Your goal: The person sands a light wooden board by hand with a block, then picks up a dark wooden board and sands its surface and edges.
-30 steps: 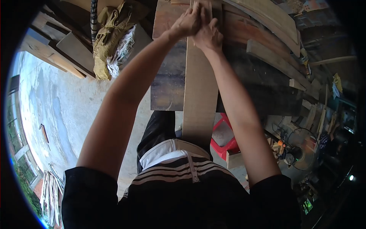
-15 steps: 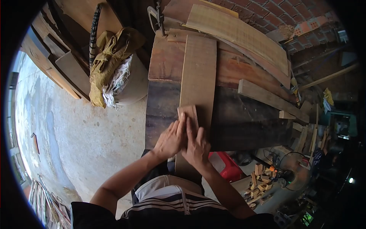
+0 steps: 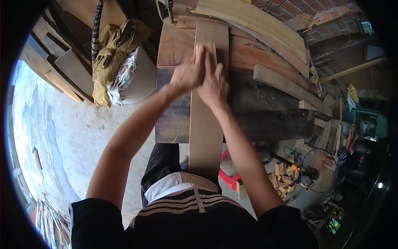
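A long flat wooden board (image 3: 206, 133) lies lengthwise in front of me across the dark workbench (image 3: 265, 120), its near end reaching my waist. Far along its top lies a small brown sanding block (image 3: 212, 50), partly hidden by my fingers. My left hand (image 3: 188, 76) presses on the block from the left, fingers pointing forward and closed over it. Beside it, my right hand (image 3: 213, 85) grips the block's right and near side. Both arms are stretched out; the left hand is slightly blurred.
A clamp (image 3: 166, 10) is at the bench's far left corner. Curved wide boards (image 3: 257, 27) and a narrow plank (image 3: 286, 87) lie to the right. Left stands a pale bin (image 3: 143, 81) with sacks. Below right are a red stool (image 3: 228, 174), wood offcuts (image 3: 284, 178) and a fan (image 3: 317, 172).
Both hands have slid the sanding block forward along the board, from near the bench's front edge toward its far end. My arms have straightened, and the view has shifted slightly.
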Tool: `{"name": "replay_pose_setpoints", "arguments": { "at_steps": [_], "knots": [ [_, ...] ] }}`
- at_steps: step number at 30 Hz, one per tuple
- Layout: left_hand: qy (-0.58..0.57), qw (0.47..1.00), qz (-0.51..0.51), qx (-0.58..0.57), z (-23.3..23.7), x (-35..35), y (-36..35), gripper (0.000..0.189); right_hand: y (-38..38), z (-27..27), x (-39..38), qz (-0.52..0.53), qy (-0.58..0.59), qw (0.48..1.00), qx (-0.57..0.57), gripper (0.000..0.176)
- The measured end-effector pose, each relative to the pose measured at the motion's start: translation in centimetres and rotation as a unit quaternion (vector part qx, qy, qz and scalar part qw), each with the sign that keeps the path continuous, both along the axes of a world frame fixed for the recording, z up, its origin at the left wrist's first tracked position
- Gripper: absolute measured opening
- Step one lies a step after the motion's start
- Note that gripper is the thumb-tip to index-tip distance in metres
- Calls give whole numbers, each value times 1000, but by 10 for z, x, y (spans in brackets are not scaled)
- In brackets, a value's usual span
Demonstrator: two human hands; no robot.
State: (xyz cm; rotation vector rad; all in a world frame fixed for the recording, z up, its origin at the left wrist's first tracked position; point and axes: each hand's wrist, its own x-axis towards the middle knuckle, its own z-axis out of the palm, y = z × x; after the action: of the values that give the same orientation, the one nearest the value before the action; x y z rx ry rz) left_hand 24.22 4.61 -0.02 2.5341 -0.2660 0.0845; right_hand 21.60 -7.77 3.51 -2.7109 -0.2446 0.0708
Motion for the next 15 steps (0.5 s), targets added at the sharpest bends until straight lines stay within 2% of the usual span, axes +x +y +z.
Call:
{"name": "replay_pose_setpoints", "arguments": {
  "at_steps": [2,3,5,8,11,14,15],
  "knots": [
    [35,998,-37,-30,-1,-87,-15,86,-20,-1,-82,-3,0,1000,-8,100],
    [9,998,-59,20,-5,-127,-21,84,-30,-7,-122,-2,0,1000,-19,93],
    [27,995,-81,44,3,-198,-33,80,-48,-12,-188,13,-18,1000,-20,84],
    [59,993,-89,58,5,-223,-40,81,-59,-8,-220,30,17,999,-14,81],
    [62,995,-70,47,9,-181,-37,80,-54,-8,-167,37,5,999,-23,79],
    [11,998,-53,-9,-2,-73,-26,73,-35,-6,-62,20,-32,999,-16,85],
    [-7,999,-52,0,-5,-33,-21,71,-31,-10,-25,18,-79,996,-21,76]
  ]
}}
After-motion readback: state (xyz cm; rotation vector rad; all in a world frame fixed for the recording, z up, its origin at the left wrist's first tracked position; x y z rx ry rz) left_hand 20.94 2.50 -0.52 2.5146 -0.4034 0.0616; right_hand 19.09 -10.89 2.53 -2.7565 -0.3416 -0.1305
